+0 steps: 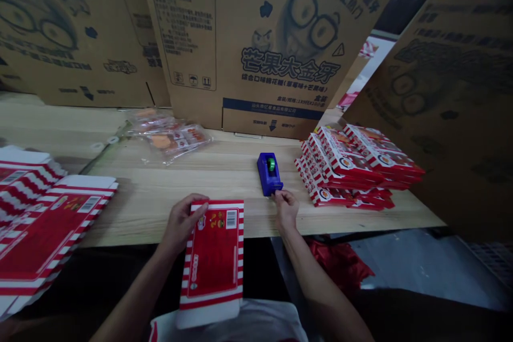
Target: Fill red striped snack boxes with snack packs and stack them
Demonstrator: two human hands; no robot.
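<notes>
My left hand (185,223) is closed on the upper left edge of a flat red-and-white striped candy box (216,251), its thumb lying across the printed face. The box hangs over the table's front edge, barcode at the top and a white flap at the bottom. On the tabletop stands a blue tape dispenser (267,173) with a small green core inside. At the dispenser's front end my right hand (287,207) pinches with thumb and fingers where the tape comes out. The strip itself is too small to make out clearly.
Stacked filled striped boxes (352,165) stand at the right. Flat striped cartons (44,224) pile up at the left. Clear plastic packets of candy (172,136) lie farther back. Large brown cardboard cartons (224,26) wall off the table's rear. A red bag (340,264) sits below the edge.
</notes>
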